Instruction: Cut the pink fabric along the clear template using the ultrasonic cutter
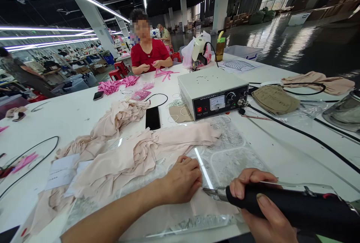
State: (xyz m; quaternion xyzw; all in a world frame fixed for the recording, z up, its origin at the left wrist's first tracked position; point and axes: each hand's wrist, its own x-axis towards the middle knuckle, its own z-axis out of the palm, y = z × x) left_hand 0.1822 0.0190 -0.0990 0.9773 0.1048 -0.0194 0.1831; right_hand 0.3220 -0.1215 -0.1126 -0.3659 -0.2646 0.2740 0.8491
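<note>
My left hand (pixel 182 179) is closed, its curled fingers pressing down on a thin beige fabric piece (pixel 212 202). This piece lies on a clear-topped, marbled plate (pixel 236 164) on the table. In my right hand (pixel 271 216) is a black handheld ultrasonic welding gun (pixel 298 207), gripped around its body. Its metal tip (pixel 215 192) points left and sits at the fabric, close beside my left fingers. What my left fingertips pinch is hidden. Just beyond my left hand, a layered stack of beige fabric pieces (pixel 140 149) spreads over the plate.
A control box (pixel 213 102) with a dial stands behind the plate, its black cable (pixel 298 132) running right. Nearby are a phone (pixel 152 118), brown card templates (pixel 275 99) and a glass jar (pixel 344 111). Across the table, a person (pixel 150 53) in red handles pink strips (pixel 164 73).
</note>
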